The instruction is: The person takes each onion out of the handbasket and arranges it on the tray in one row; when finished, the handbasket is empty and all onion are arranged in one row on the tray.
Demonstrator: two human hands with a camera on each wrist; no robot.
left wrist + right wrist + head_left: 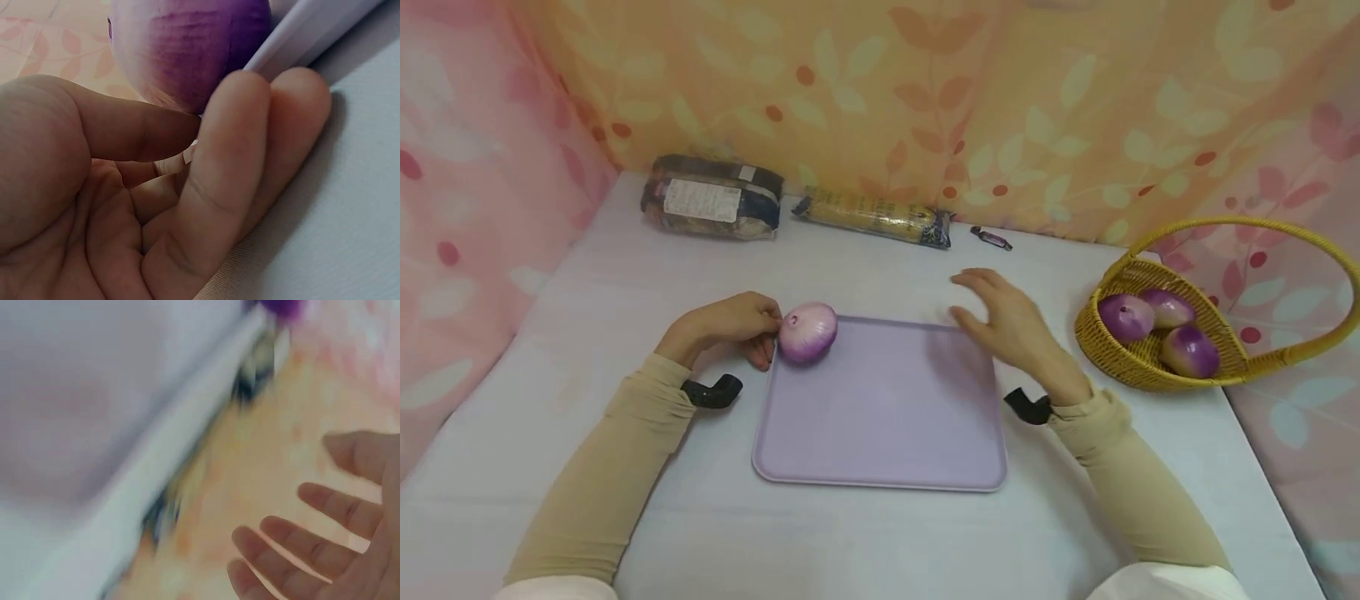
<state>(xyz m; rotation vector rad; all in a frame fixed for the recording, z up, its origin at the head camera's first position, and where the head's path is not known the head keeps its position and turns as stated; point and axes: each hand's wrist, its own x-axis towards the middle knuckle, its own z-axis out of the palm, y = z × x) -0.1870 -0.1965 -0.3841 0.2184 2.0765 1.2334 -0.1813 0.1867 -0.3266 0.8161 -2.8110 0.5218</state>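
A purple-and-white onion [807, 332] rests on the far-left corner of a lilac tray [887, 408]. My left hand [741, 327] is at that corner, beside the onion, thumb and fingers pinching the tray's rim; the exact contact is partly hidden. The left wrist view shows the onion [187, 47] just above my left thumb [137, 128], with two fingers against the tray's outer edge. My right hand [1011, 321] is raised over the tray's far-right corner, fingers spread and holding nothing. In the right wrist view its fingers [319, 550] are extended and apart.
A yellow wicker basket [1093, 337] with a tall handle holds three more onions [1170, 308] at the right. Along the back lie a dark-wrapped bread pack [711, 196], a long yellow packet [876, 217] and a small wrapped candy [991, 238]. Patterned curtains [850, 92] surround the white table.
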